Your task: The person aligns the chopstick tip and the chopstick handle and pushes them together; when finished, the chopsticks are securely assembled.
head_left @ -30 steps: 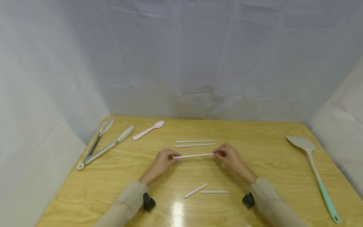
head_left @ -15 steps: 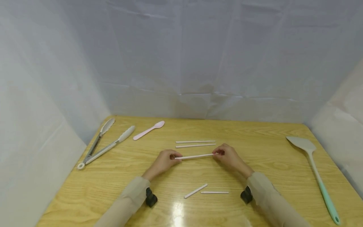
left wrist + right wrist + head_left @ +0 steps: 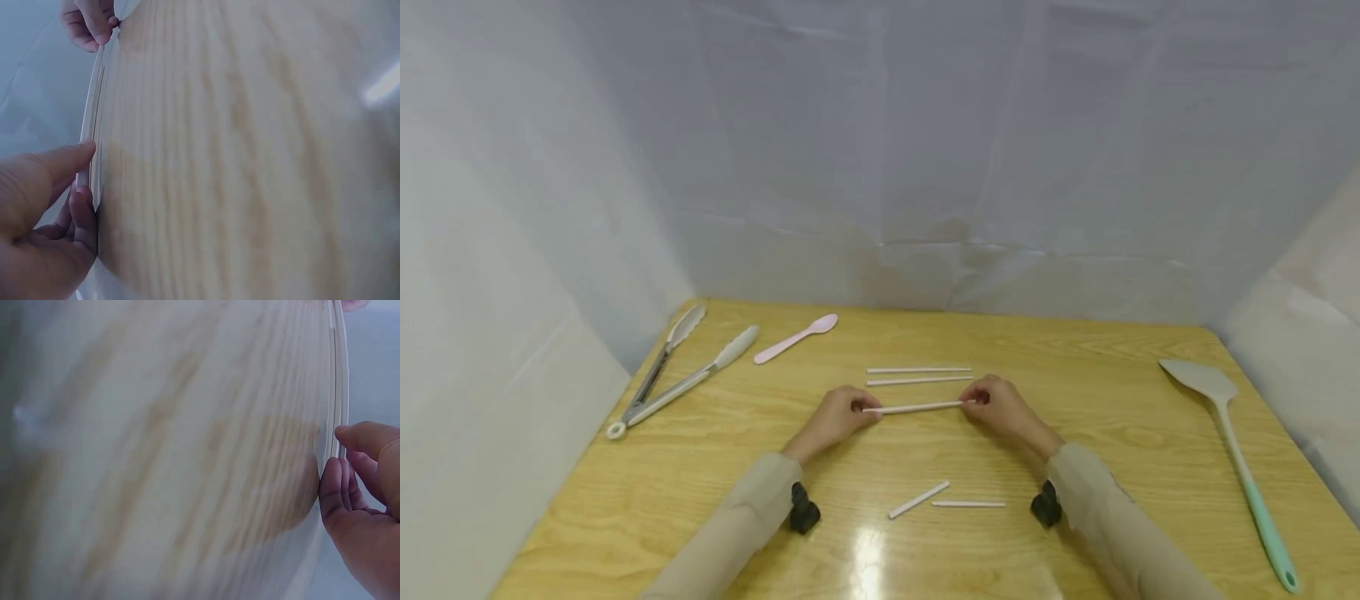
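A thin white chopstick [image 3: 921, 407] lies crosswise between the two hands, low over the table. My left hand [image 3: 835, 417] pinches its left end between thumb and fingers, and my right hand [image 3: 1006, 412] pinches the other end the same way. In the left wrist view the chopstick [image 3: 90, 119] runs away from the left thumb toward the other hand. Just beyond it, two similar chopsticks lie side by side, the farther chopstick [image 3: 919, 370] and the nearer chopstick [image 3: 919, 382]. Closer to the body lie two short white sticks, one slanted stick [image 3: 919, 500] and one level stick [image 3: 968, 504].
Spread tongs [image 3: 681, 387] lie on the left of the wooden table [image 3: 1097, 367], with a pink spoon [image 3: 796, 339] beside them. On the right lies a spatula [image 3: 1232, 442] with a green handle. Pale sheeting [image 3: 955, 167] hangs behind the table.
Both wrists have shifted slightly inward and forward, while the hands keep their pinch on the chopstick. The chopstick stays nearly in place. Other objects on the table have not moved.
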Tool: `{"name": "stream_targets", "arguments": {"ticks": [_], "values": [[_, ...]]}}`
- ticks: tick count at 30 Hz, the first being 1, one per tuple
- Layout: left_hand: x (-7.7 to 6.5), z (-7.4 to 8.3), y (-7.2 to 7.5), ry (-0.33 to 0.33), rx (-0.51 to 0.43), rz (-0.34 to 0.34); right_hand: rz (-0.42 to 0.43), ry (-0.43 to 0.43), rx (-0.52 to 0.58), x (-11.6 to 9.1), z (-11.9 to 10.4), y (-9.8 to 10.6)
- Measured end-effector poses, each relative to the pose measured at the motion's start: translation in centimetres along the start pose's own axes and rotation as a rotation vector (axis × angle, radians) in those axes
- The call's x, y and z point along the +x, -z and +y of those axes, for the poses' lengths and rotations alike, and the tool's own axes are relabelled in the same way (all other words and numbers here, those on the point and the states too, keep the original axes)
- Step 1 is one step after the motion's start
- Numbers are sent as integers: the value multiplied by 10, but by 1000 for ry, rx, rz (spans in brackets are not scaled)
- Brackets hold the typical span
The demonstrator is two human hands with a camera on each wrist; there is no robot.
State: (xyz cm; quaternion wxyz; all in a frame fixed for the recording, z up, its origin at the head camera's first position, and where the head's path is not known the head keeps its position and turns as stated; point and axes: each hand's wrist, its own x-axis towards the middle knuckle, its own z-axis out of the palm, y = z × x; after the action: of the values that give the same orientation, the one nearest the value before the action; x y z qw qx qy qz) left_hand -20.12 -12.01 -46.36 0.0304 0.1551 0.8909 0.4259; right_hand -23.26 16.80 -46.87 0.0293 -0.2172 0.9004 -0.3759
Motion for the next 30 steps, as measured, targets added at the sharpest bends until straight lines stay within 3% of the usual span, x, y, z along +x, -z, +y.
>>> {"name": "stream_targets", "arguments": {"ticks": [15, 30], "values": [[7, 1, -3, -39, 32, 0, -5, -18, -15, 3, 0, 3], [6, 4, -4, -16, 31, -15, 10, -19, -20, 2, 1, 3]]}}
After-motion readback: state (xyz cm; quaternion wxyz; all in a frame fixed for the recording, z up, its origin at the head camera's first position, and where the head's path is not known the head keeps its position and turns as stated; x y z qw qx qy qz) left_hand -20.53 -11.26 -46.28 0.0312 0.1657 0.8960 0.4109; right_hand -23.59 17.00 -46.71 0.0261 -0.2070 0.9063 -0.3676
